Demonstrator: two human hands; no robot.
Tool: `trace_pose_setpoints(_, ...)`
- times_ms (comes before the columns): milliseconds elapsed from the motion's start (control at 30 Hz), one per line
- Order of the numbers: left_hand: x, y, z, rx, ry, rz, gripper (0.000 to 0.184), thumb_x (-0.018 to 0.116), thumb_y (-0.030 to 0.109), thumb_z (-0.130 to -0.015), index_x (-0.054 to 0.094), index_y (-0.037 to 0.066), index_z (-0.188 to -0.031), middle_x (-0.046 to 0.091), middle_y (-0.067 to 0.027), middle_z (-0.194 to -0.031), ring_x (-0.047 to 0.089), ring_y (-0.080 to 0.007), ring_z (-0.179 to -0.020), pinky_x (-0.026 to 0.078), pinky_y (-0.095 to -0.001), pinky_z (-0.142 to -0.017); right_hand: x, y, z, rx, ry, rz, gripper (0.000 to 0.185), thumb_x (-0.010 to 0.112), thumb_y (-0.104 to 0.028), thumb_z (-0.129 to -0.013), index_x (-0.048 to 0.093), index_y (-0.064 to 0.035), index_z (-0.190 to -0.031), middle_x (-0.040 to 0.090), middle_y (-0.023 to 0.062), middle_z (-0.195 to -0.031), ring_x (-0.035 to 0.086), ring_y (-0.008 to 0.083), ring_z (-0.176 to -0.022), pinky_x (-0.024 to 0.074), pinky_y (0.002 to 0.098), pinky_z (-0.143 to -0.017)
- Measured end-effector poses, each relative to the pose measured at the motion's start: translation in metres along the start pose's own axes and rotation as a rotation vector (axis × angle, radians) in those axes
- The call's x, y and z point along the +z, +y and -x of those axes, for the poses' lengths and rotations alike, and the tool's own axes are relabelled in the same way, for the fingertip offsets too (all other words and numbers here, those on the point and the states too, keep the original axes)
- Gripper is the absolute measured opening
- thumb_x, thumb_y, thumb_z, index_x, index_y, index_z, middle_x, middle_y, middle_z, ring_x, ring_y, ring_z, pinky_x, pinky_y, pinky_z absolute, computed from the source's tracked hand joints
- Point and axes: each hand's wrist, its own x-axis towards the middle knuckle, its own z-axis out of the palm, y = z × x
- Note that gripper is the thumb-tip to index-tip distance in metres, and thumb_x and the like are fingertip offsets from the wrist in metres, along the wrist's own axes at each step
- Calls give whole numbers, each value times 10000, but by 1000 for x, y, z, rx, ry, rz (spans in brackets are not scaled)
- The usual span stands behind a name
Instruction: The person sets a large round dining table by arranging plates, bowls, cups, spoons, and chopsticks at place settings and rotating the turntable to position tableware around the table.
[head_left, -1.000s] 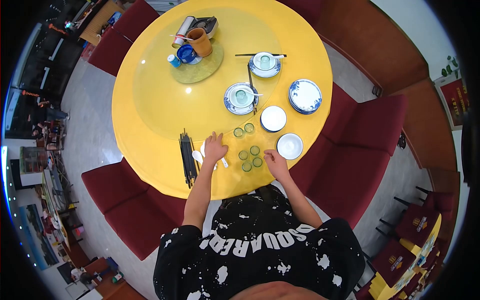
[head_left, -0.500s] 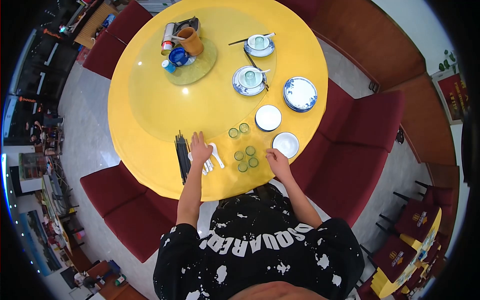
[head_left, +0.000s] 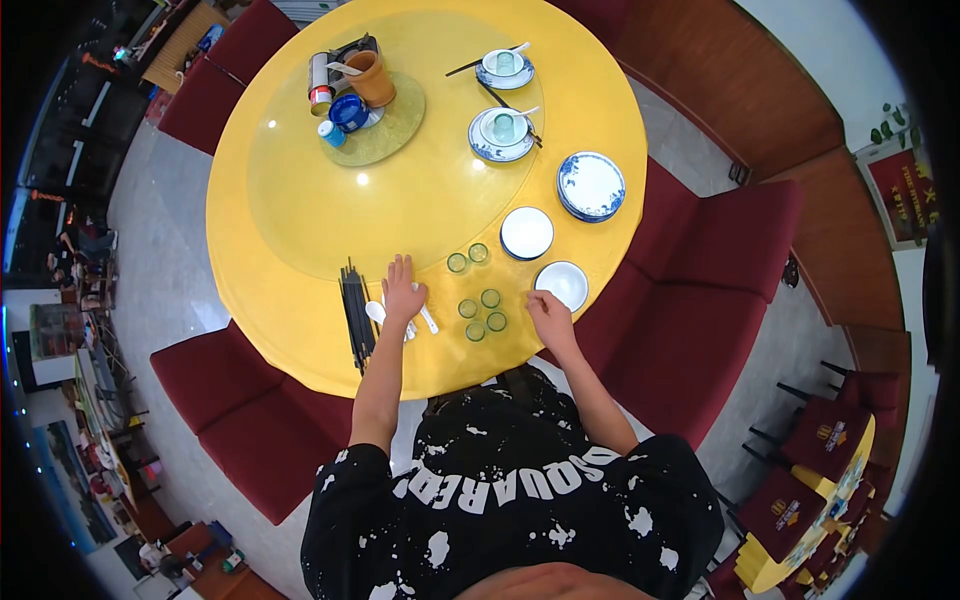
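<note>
My left hand (head_left: 403, 293) lies palm down with its fingers stretched out, over several white spoons (head_left: 375, 312) whose bowls it partly covers. To its left is a bundle of dark chopsticks (head_left: 356, 315). My right hand (head_left: 550, 318) has its fingers curled, with nothing visible in them, beside a white bowl (head_left: 563, 286). I cannot tell whether it touches the bowl. Between my hands stand several small green glasses (head_left: 478, 309), four in a cluster and a pair of glasses (head_left: 468, 257) farther off.
A white-topped stack of dishes (head_left: 527, 232) and blue-patterned plates (head_left: 591, 185) stand at the right. Two place settings (head_left: 501, 133) lie beyond. The glass turntable (head_left: 400, 140) holds a brown container (head_left: 371, 80) and a blue pot (head_left: 348, 113). Red chairs (head_left: 680, 290) surround the yellow table.
My left hand has moved slightly right across the spoons, uncovering one spoon's bowl on its left and covering more of the right-hand one. The whole view has shifted a little.
</note>
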Motion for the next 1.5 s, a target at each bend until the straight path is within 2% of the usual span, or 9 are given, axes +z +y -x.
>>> trace_pose_setpoints(167, 8, 0, -6, -10, -14, 64, 815, 595, 292, -808, 266, 116, -1532, 186, -146, -1612, 159, -357, -1484, 161, -583, -1167, -5, -36, -64, -104, 50, 57, 220, 572, -148, -947, 661, 19, -1061, 707, 85, -880, 657, 141, -802, 505, 271, -738)
trace_pose_setpoints(367, 6, -2, -11, -45, -23, 113, 840, 612, 298, -785, 270, 117, -1531, 185, -138, -1614, 146, -351, -1489, 118, -603, -1167, -4, -73, -216, -338, 361, 320, 168, 615, -141, -858, 678, -11, -943, 685, 169, -846, 660, 329, -781, 522, 420, -710)
trace_pose_setpoints(500, -5, 2, -11, -101, -64, 73, 855, 627, 303, -766, 283, 120, -1527, 190, -137, -1614, 149, -338, -1492, 65, -610, -1170, 6, -66, -288, -378, 267, 732, 202, 628, -156, -825, 666, -42, -987, 664, 161, -946, 627, 357, -905, 491, 483, -782)
trace_pose_setpoints(633, -11, -2, -15, -118, -95, 71, 856, 630, 305, -764, 287, 126, -1528, 185, -134, -1616, 147, -343, -1491, 92, -606, -1170, 11, -67, -332, -313, 224, 974, 263, 609, -114, -801, 649, -65, -1056, 640, 149, -1080, 561, 347, -1075, 399, 530, -897)
trace_pose_setpoints(767, -6, -4, -9, -119, -61, 106, 853, 638, 285, -762, 290, 122, -1524, 186, -141, -1614, 145, -364, -1488, 134, -599, -1166, 6, -67, -354, -283, 75, 1171, 220, 551, -110, -836, 666, -72, -1020, 693, 121, -1012, 566, 333, -1065, 345, 544, -932)
trace_pose_setpoints(900, -3, -2, -9, -125, -55, 137, 879, 665, 238, -743, 281, 118, -1525, 164, -156, -1616, 124, -382, -1488, 141, -595, -1166, -1, -65, -369, -257, 12, 1121, 201, 554, -131, -856, 671, -98, -1015, 710, 92, -981, 594, 295, -1016, 351, 530, -911)
trace_pose_setpoints(1100, -4, 3, -7, -114, -45, 131, 875, 655, 263, -754, 273, 109, -1526, 178, -161, -1611, 126, -389, -1486, 145, -599, -1160, -18, -58, -376, -319, 18, 1030, 205, 692, -215, -818, 689, -126, -1004, 714, 58, -921, 620, 275, -921, 389, 475, -855)
trace_pose_setpoints(1300, -6, 10, -9, -131, -87, 104, 895, 657, 260, -755, 247, 108, -1536, 160, -157, -1617, 116, -381, -1490, 114, -609, -1160, -35, -55, -392, -325, -38, 1004, 234, 694, -286, -827, 666, -109, -976, 703, 68, -913, 611, 282, -927, 393, 463, -831)
trace_pose_setpoints(1500, -6, 10, -10, -145, -111, 103, 896, 658, 268, -761, 240, 122, -1541, 147, -153, -1621, 105, -374, -1494, 86, -607, -1165, -48, -63, -384, -349, 64, 929, 357, 716, -281, -816, 665, -101, -1120, 700, 114, -1015, 631, 308, -978, 456, 480, -876)
